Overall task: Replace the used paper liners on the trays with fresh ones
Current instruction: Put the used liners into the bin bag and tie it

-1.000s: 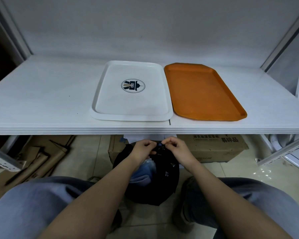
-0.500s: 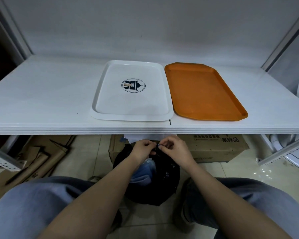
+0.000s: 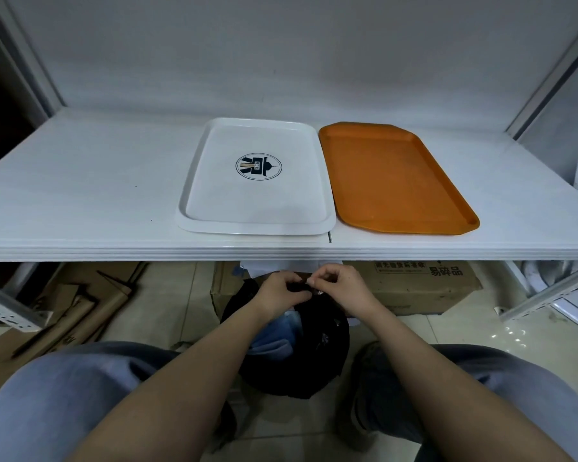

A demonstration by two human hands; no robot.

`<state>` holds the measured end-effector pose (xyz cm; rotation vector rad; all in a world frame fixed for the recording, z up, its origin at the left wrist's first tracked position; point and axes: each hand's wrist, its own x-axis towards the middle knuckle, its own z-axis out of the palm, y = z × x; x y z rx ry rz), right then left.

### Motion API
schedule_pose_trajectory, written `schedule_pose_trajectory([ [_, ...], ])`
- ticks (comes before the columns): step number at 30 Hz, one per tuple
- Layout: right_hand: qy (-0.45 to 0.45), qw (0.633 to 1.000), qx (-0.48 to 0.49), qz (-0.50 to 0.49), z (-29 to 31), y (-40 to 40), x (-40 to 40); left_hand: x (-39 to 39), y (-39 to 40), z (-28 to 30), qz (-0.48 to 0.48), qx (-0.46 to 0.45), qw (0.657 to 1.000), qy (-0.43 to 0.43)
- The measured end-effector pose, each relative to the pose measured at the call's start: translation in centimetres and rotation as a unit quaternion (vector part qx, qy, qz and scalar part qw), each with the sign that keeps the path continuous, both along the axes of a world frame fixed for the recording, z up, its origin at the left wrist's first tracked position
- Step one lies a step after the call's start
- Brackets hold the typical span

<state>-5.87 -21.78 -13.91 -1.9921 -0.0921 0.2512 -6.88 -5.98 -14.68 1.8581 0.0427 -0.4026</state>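
Head view shows both hands, left (image 3: 281,293) and right (image 3: 342,288), still pinching the black bag (image 3: 301,355) mouth below the table's front edge, barely shifted, while white tray (image 3: 256,176) and orange tray (image 3: 394,180) sit unlined.

white paper (image 3: 264,266) mostly hidden under shelf (image 3: 80,195)

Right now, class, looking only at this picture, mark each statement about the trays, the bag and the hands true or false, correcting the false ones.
1. The white tray lies left of the orange tray. True.
2. A paper liner covers the orange tray. False: it is bare.
3. Both hands, left and right, pinch the black bag. True.
4. The bag sits on the shelf. False: it is below, on the floor.
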Motion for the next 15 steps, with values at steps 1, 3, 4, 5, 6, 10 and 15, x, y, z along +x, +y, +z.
schedule_pose_trajectory([
  [1,0.011,1.0,0.0,0.01,0.1,-0.1,0.2,0.0,0.0,0.0,-0.009,0.018,1.0,-0.012],
  [3,0.029,0.999,-0.013,0.03,0.5,-0.3,0.5,0.0,0.1,0.1,-0.015,0.036,0.999,-0.018],
  [4,0.036,0.998,-0.02,0.038,0.8,-0.4,0.6,0.1,0.1,0.1,-0.02,0.043,0.999,-0.023],
  [5,0.042,0.998,-0.022,0.044,1.0,-0.5,0.6,0.1,0.2,0.2,-0.025,0.051,0.998,-0.026],
  [6,0.049,0.998,-0.014,0.045,1.3,-0.5,0.5,0.2,0.4,0.4,-0.031,0.058,0.997,-0.027],
  [10,0.072,0.994,0.081,-0.011,2.5,-1.0,0.2,0.0,1.4,-0.5,-0.076,0.158,0.984,-0.039],
  [15,0.074,0.997,0.026,0.016,2.6,-0.9,0.7,-0.4,1.2,-1.2,-0.022,0.09,0.995,-0.031],
])
